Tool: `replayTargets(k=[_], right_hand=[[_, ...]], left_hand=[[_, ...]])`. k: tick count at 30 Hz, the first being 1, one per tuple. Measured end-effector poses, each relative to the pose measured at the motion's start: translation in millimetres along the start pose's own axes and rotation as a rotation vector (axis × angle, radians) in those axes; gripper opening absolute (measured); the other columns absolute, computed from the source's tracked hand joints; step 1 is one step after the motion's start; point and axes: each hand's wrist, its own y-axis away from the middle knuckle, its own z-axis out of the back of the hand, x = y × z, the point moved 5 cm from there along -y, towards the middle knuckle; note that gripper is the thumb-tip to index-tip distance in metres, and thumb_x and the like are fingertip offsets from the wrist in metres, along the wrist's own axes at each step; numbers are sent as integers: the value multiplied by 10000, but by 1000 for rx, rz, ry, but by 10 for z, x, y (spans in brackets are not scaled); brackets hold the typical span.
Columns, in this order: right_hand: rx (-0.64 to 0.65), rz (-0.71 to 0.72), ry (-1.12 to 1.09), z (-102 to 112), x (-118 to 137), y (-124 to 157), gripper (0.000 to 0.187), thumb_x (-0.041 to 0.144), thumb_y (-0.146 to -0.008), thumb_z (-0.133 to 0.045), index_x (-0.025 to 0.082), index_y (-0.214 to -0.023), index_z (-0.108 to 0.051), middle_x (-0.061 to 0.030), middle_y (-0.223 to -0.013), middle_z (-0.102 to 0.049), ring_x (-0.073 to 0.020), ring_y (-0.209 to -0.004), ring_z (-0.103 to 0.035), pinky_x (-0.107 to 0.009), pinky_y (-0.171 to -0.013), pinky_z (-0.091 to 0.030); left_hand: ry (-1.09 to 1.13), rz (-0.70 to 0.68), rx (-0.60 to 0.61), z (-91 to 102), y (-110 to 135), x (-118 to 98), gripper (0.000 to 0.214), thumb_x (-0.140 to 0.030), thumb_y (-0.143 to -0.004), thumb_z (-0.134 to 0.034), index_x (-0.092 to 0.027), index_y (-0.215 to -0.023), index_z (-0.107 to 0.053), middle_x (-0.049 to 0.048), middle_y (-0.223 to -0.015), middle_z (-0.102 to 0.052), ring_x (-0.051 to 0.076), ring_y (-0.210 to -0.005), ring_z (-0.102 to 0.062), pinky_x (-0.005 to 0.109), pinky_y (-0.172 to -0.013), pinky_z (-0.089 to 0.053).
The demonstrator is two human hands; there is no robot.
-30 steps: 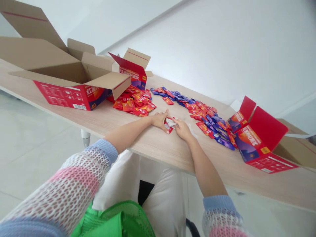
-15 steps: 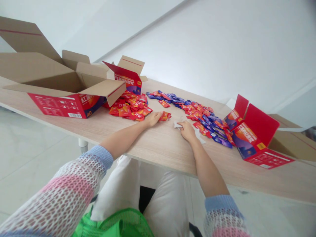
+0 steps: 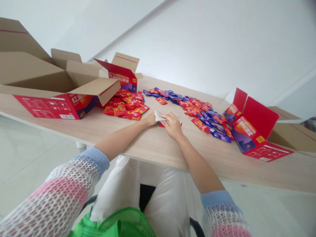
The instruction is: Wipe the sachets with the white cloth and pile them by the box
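My two hands meet at the middle of the wooden table (image 3: 153,144). The fingers of my right hand (image 3: 173,125) are closed on a crumpled white paper (image 3: 158,115), which it presses on a red sachet (image 3: 162,124) lying on the table. My left hand (image 3: 150,119) pinches the left end of that sachet, its fingertips partly hidden under the paper. A pile of red sachets (image 3: 127,107) lies just left of my hands. A long row of blue and red sachets (image 3: 197,112) lies to the right.
A large open carton (image 3: 56,98) with raised flaps stands at the left, with a small open red box (image 3: 123,77) behind the pile. Two open red boxes (image 3: 251,131) and a brown carton (image 3: 293,135) stand at the right. A green mesh basket (image 3: 116,223) sits in my lap.
My right hand carried the white paper left, from beside the blue and red row onto the sachet held by my left hand. The view tilted slightly.
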Motion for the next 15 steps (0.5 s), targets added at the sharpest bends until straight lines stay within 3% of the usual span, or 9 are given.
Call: replayTargets(k=[5,10,12,15], right_hand=[[108,-105,174,33,-185,62,361,273,-863,-537,233,-1222,-524,-71,-1178,-585,-215,-1051,-545,-333,-867,-429],[145,-496,441,252,-780,224,359,343,-896,-481,215,-1227,-535,-121,-1158,-596,-244,-1035,-575,-338,-813,-443],[166,-622,520,341,-976,302,371,373,-899,-466,210,-1222,-551,-133,-1149,-602,-257,-1038,-582,-341,-800,-447],[189,-703,538,406,-1136,375,379,405,-891,-468,216,-1202,-572,-121,-1128,-624,-250,-1042,-591,-327,-800,-451]], left_hand=[[318,130,99,-7,27,58,69,-169,-727,-602,-134,-743,-659,37,-735,-696,175,-707,-641,297,-740,-491],[513,277,210,73,114,57,181,-268,-774,-691,-118,-728,-602,99,-722,-694,201,-664,-677,329,-682,-536],[546,334,125,123,131,61,181,-252,-813,-660,-123,-729,-566,96,-688,-685,207,-621,-684,327,-643,-546],[566,364,-199,250,129,83,126,-188,-896,-530,-135,-782,-535,68,-678,-671,187,-599,-688,312,-637,-553]])
